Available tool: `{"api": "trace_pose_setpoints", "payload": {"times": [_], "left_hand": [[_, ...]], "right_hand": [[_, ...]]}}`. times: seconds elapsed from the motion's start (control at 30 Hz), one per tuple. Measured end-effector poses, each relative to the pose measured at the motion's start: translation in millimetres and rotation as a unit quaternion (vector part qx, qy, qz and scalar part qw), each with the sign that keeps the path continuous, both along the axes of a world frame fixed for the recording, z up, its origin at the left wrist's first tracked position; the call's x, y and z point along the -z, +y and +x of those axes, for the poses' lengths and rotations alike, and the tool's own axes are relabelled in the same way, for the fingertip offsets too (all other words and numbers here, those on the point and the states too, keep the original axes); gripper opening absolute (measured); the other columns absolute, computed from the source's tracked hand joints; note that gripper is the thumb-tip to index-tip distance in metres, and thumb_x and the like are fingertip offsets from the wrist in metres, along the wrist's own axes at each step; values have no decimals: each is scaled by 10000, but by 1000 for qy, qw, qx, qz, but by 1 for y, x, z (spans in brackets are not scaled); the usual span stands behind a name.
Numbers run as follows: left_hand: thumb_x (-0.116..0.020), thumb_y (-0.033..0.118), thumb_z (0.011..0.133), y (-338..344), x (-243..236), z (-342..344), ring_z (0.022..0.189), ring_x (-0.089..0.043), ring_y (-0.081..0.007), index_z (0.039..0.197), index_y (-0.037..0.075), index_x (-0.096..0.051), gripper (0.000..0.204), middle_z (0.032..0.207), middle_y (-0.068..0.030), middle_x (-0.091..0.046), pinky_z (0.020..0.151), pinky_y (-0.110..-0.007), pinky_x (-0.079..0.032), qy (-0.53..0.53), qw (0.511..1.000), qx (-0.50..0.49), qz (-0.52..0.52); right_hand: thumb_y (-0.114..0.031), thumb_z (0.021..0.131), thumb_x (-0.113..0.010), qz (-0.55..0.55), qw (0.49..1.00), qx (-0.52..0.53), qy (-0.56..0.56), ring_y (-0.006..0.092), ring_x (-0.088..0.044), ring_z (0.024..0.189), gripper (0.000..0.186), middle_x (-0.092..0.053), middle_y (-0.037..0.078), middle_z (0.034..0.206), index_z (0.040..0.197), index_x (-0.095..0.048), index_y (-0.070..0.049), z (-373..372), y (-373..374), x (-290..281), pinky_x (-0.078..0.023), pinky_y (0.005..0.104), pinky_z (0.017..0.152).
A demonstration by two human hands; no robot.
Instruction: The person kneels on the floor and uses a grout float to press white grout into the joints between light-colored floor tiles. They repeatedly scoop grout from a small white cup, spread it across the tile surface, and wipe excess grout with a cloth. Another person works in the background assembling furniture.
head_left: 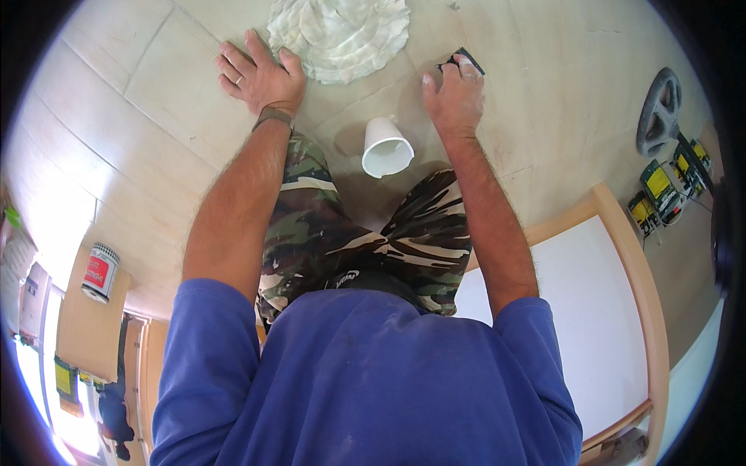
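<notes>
On the pale tiled floor, my left hand (260,76) lies flat with its fingers spread, a watch on that wrist. Right beside its thumb is a round, whitish, rippled mass (339,37), wet or pasty in look, cut off by the top of the view. My right hand (454,97) is closed on a small black, straight-edged tool (469,60), pressed near the floor; most of the tool is hidden under the fingers. Between my forearms a white plastic cup (378,136) shows its open mouth toward me, apart from both hands.
A wood-framed white panel (575,311) stands close by my right side. Beyond it are a grey wheel-shaped piece on a rod (659,113) and several yellow-and-black packages (660,190). At left, a red-and-white can (99,272) sits on a wooden surface (89,326).
</notes>
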State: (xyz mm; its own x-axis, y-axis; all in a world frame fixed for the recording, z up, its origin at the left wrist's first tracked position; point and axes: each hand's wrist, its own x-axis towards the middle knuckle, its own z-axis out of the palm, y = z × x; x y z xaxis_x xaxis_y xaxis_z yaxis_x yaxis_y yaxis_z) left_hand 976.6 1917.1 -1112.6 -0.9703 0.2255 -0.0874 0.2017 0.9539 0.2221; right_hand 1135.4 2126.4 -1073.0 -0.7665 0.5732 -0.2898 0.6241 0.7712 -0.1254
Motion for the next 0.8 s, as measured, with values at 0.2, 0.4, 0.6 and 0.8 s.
{"api": "trace_pose_setpoints", "payload": {"times": [0.2, 0.4, 0.6, 0.8], "left_hand": [[-411, 417, 828, -2, 2, 1, 1356, -65, -463, 1402, 110, -290, 661, 1464, -281, -132, 1071, -577, -39, 7, 1000, 7, 6], [-408, 420, 827, -1, 3, 1, 1353, -73, -468, 1392, 110, -319, 651, 1462, -281, -145, 1070, -579, -41, 15, 1000, 1, 11], [-403, 414, 836, -3, 1, 2, 1358, -67, -455, 1405, 112, -295, 654, 1464, -277, -137, 1073, -574, -41, 4, 1000, 1, -19], [-404, 418, 832, -3, 0, 3, 1361, -58, -453, 1409, 120, -296, 658, 1468, -273, -136, 1076, -569, -36, -1, 1000, 2, -4]], "right_hand": [[-277, 787, -629, -8, 1000, 28, -4, 329, -471, 1099, 269, -507, 93, 1221, 969, -606, -81, -6, 3, 2, -463, 470, 845], [-208, 798, -601, -38, 996, 80, -13, 317, -468, 1128, 276, -485, 90, 1273, 1045, -589, -85, -11, 8, -1, -433, 495, 890], [-216, 841, -555, -86, 990, -112, -3, 289, -357, 1278, 436, -379, 94, 1400, 1252, -497, -84, 69, -26, -2, -314, 515, 1006], [-237, 847, -541, -51, 981, -186, 5, 282, -291, 1331, 512, -313, 86, 1454, 1328, -429, -101, -13, -13, -5, -264, 535, 1028]]}}
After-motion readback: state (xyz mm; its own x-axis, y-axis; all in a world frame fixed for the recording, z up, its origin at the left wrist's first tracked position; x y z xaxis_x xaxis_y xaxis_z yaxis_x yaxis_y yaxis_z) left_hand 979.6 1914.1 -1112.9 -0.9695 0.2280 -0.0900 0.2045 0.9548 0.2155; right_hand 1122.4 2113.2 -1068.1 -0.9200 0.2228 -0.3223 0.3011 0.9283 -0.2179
